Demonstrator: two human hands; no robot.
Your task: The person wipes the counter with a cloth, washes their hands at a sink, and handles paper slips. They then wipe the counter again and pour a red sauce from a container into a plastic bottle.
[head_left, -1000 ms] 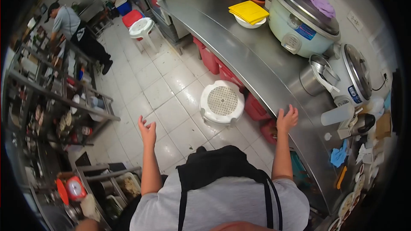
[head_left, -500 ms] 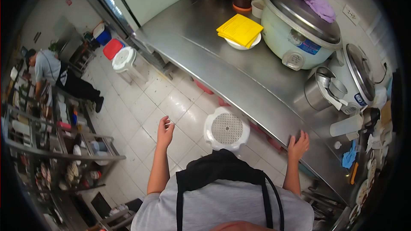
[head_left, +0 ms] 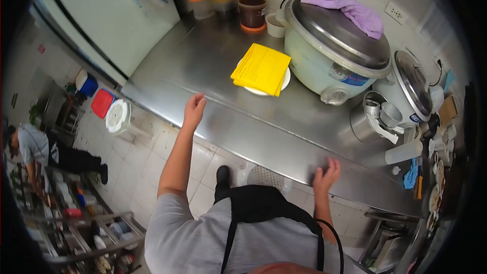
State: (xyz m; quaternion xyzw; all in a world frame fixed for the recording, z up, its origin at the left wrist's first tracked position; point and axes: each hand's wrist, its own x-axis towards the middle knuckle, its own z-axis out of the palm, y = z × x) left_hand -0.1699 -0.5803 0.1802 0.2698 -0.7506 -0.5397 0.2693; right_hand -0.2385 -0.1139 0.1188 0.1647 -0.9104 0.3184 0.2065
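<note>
Hovering left hand [head_left: 193, 113] now just left and bodyward of the yellow papers [head_left: 262, 68], fingers narrowly parted; hovering right hand [head_left: 325, 177] well rightward, fingers wider!

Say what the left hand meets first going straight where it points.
Probably the yellow-lidded container or the brown tub beside it at the back of the steel counter. The left hand seems to clear the yellow stack; its height is unclear, so it could brush the counter sooner.
</note>
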